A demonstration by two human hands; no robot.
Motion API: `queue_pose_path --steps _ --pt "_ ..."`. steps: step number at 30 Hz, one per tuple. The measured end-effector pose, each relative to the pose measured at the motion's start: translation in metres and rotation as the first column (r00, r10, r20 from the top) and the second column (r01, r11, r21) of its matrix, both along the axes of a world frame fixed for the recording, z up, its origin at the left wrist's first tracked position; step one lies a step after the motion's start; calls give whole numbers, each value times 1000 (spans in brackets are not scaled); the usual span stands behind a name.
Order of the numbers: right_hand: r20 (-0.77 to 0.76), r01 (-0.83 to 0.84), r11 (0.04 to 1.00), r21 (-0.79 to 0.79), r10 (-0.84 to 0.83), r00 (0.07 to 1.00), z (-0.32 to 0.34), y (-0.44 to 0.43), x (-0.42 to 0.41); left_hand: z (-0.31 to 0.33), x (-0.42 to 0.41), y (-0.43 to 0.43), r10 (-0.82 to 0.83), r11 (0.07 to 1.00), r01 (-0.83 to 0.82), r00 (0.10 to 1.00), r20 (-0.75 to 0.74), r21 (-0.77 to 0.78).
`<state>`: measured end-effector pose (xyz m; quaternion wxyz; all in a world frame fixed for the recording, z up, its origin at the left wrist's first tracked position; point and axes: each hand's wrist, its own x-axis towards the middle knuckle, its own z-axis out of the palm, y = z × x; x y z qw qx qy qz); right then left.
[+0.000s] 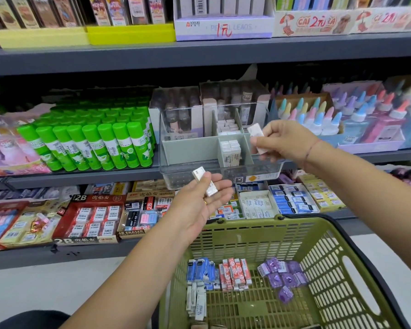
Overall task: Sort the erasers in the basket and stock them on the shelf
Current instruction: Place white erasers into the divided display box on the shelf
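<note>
My left hand is palm up in front of the clear bin, with white erasers lying on its fingers under the thumb. Over the bin's right side, my right hand pinches another white eraser. A grey divider inside the bin holds stacked white erasers, and more white erasers sit behind. The green basket below holds blue erasers, red erasers, purple erasers and loose white erasers.
Green glue sticks fill the middle shelf to the left of the bin, and pastel-capped bottles stand to its right. Boxed erasers line the lower shelf. Dark shelf edges run across above.
</note>
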<state>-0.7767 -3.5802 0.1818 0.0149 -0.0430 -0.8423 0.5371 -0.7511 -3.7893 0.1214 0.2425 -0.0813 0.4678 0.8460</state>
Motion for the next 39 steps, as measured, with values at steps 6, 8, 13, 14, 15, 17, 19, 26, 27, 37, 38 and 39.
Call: queue_pose_path --steps 6,8,13,14,15,17,19,26,27,37,38,39 --pt "-52 -4 815 580 42 998 11 3 -22 2 1 3 12 1000 -12 999 44 -1" --pt "-87 49 756 652 10 996 15 -2 -30 2 2 3 3 1000 -3 999 53 -4" --pt "-149 108 662 741 6 989 20 -13 -46 4 3 3 -32 999 33 999 32 -26" --pt "-162 103 634 767 36 986 20 -16 -48 4 3 3 -37 999 38 999 28 -31" --pt "-170 94 618 780 64 983 18 -18 -50 4 2 3 -43 998 44 999 25 -36" --pt "-130 39 651 758 92 987 14 -19 -53 4 2 2 -54 998 54 998 21 -39" --pt "-40 -49 681 731 114 993 9 -16 -54 3 2 1 -56 998 57 998 21 -35" --pt "-95 -27 588 809 176 980 -1 -11 -60 2 2 2 -65 997 66 998 19 -37" --pt "-103 -23 585 811 182 978 -2 -11 -61 2 2 3 -67 997 68 998 16 -43" --pt "-107 -39 626 779 194 975 -9 -1 -58 -4 3 0 -81 988 74 996 -45 -138" --pt "-102 -42 632 774 190 977 -8 -1 -56 -5 3 0 -88 987 79 995 -55 -141" --pt "-115 -31 645 764 184 976 -7 -1 -53 -5 3 0 -95 985 84 993 -70 -150"
